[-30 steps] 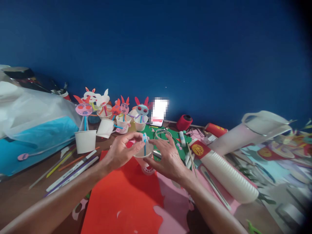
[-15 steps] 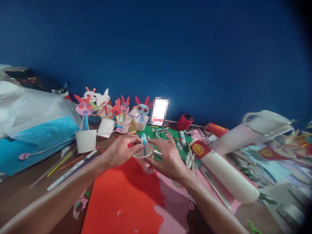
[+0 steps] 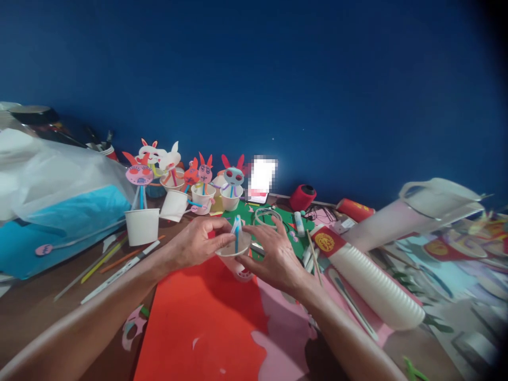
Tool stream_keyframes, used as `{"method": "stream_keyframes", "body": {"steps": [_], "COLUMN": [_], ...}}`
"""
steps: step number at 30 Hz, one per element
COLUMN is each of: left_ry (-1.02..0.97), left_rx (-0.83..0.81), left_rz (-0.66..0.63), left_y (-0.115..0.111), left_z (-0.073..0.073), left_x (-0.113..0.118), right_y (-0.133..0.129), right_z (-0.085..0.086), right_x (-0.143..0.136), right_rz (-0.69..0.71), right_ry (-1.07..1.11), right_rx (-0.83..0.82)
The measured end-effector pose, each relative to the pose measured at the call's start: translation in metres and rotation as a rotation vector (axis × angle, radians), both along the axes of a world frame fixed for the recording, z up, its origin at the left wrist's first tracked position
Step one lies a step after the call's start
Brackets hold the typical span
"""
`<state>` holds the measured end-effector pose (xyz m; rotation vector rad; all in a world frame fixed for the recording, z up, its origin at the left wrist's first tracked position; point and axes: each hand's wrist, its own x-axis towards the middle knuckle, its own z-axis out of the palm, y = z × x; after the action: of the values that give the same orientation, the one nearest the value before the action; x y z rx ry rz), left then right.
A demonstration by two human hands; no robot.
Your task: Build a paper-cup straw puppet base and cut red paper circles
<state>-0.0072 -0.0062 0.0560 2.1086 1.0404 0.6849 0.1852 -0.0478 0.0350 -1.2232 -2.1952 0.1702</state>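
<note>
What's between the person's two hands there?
In the head camera's view, a white paper cup with a blue strip upright inside lies between the left hand and right hand.

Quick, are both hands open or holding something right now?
Left hand: at the paper cup, grip can't be told.
Right hand: open, thumb and fingers apart beside the cup.

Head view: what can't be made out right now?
All head view:
- Left hand: tips of some fingers, behind its own fingers.
- Blue strip: lower end, behind the wall of the cup.
- Phone: screen, pixelated.
- Red sheet: near end, cut off by bottom edge.
- Bag: far left part, cut off by left edge.
</note>
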Motion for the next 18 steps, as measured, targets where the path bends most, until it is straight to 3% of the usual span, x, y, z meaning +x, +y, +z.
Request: {"method": "stream_keyframes", "body": {"steps": [7,18], "left_ry": [0.125,0.127], "left_rx": [0.031,0.036], "left_rz": [-0.040,-0.021], "left_y": [0.003,0.001], "left_z": [0.002,0.013], "left_x": [-0.006,-0.005], "right_y": [0.001,0.003], "right_z": [-0.002,0.003], "right_x": [0.000,0.003], "right_rz": [-0.002,-0.055], "right_ry": [-0.004,-0.012], "right_rx": [-0.014,-0.005]}}
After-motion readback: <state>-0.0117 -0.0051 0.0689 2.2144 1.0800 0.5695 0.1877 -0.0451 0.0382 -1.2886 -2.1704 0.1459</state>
